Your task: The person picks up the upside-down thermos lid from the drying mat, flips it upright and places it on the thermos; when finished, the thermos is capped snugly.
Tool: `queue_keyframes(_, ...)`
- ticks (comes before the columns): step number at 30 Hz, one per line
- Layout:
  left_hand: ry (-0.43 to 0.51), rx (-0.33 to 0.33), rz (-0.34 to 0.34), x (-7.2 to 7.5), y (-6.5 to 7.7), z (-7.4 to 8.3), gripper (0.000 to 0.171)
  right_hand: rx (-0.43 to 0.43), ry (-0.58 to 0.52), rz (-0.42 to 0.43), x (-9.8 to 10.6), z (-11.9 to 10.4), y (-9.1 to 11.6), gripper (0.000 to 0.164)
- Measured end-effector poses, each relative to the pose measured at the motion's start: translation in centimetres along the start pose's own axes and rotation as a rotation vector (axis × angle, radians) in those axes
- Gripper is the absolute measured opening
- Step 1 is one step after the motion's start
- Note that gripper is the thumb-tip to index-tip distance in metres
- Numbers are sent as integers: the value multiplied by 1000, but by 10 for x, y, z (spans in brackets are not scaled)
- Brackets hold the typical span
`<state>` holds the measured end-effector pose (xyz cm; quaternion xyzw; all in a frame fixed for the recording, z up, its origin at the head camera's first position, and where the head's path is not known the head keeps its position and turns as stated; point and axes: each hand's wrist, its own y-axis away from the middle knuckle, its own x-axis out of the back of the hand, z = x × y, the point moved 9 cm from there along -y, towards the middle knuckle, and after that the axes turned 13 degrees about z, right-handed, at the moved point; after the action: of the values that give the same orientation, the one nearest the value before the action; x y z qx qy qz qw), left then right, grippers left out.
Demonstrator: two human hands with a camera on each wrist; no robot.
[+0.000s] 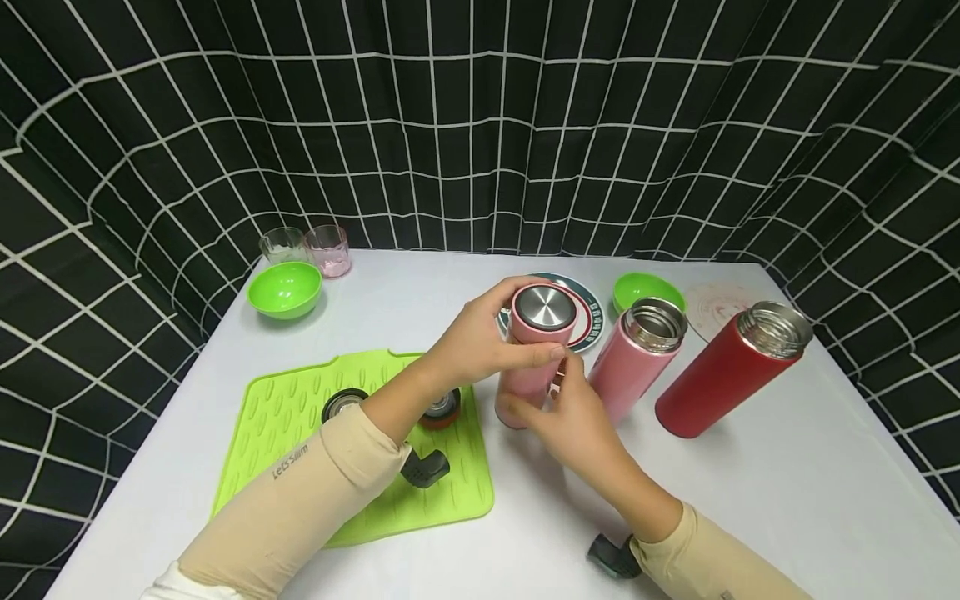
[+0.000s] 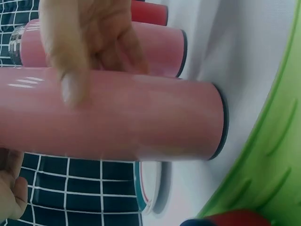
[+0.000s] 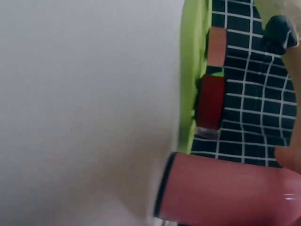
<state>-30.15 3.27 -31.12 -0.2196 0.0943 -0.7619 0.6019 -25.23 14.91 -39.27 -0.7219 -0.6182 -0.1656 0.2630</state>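
A pink thermos bottle [image 1: 525, 385] with a steel-topped lid [image 1: 546, 308] stands upright on the table, right of the green mat. My left hand [image 1: 491, 337] grips it round the lid end, thumb across the front. Lower down, my right hand [image 1: 573, 421] holds the body, thumb in front and fingers behind; in the left wrist view this thumb is blurred over the pink wall. Just to the right stand a second pink thermos bottle [image 1: 633, 367] and a red thermos bottle [image 1: 723, 375], both with bare steel mouths.
Two lids, one black-ringed [image 1: 345, 402] and one red [image 1: 441, 410], lie on the green mat [image 1: 292, 408], partly behind my left forearm. A patterned plate [image 1: 592, 312] and a green bowl [image 1: 648, 287] sit behind the bottles. Another green bowl [image 1: 285, 290] and two glasses [image 1: 330, 250] stand far left.
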Motion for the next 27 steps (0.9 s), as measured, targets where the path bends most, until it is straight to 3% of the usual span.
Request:
queue_keyframes(6,-195,62,20,11,9,-3,98,-8,98,-103,9,6,23,92)
queue_keyframes(10,-354,72,75,37,25,1,97,-15,194,-136,21,11,38,91)
queue_keyframes(13,-437,55,89,59,42,6,90,59,272,-105,30,10,46,88)
queue_keyframes(17,-559,0,17,79,72,9,81,209,334,-92,33,7,56,88)
queue_keyframes(21,-739,-82,-74,92,102,6,74,330,368,-121,28,6,66,87)
queue_keyframes(27,-1043,-156,-134,124,136,-23,68,446,410,-154,22,5,77,79)
